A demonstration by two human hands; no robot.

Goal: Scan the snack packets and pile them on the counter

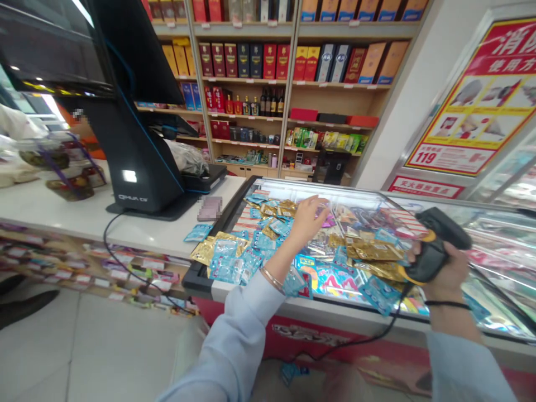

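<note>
My left hand (309,219) reaches out over the glass lid of a chest freezer (234,290), fingers bent down onto the small packets (268,223) spread there. Blue packets (230,262) and gold packets (374,251) cover much of the lid. Whether the fingers grip one is hidden. My right hand (446,273) is wrapped round the handle of a black and yellow barcode scanner (435,245), held above the right part of the lid. Its black cable (355,340) hangs down the freezer's front.
A black checkout terminal (138,162) stands on the white counter (62,212) to the left, cable trailing off the edge. Wooden shelves (288,84) of boxed bottles fill the back wall. A red poster (481,106) hangs at right. Another person's jars sit at far left.
</note>
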